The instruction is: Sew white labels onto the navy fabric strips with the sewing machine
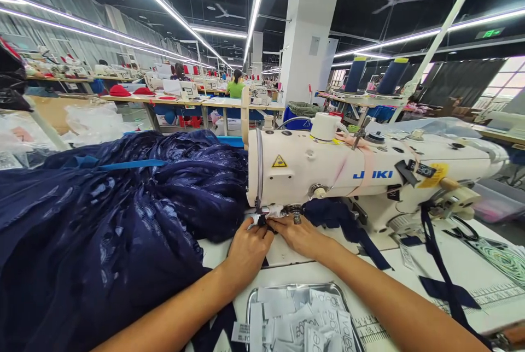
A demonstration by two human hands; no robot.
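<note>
A white sewing machine (328,169) stands in front of me, its needle area just beyond my fingertips. My left hand (249,247) is left of the presser foot, fingers curled closed on a small piece of dark navy fabric (262,221). From the right, my right hand (298,236) reaches under the machine head, fingers together and fingertips on the same fabric; the exact grip is partly hidden. A big gathered heap of navy garment fabric (135,221) with a shiny pattern lies left of the machine. Nearest me, a metal tray (251,293) holds many white printed labels (303,319).
Navy strips (441,270) hang and lie at the right, near scissors (463,227) and a green-white coil (500,259). A bright blue strip (131,164) rests on the heap. Two navy thread cones (355,75) stand behind the machine. A person in green (235,88) sits farther back.
</note>
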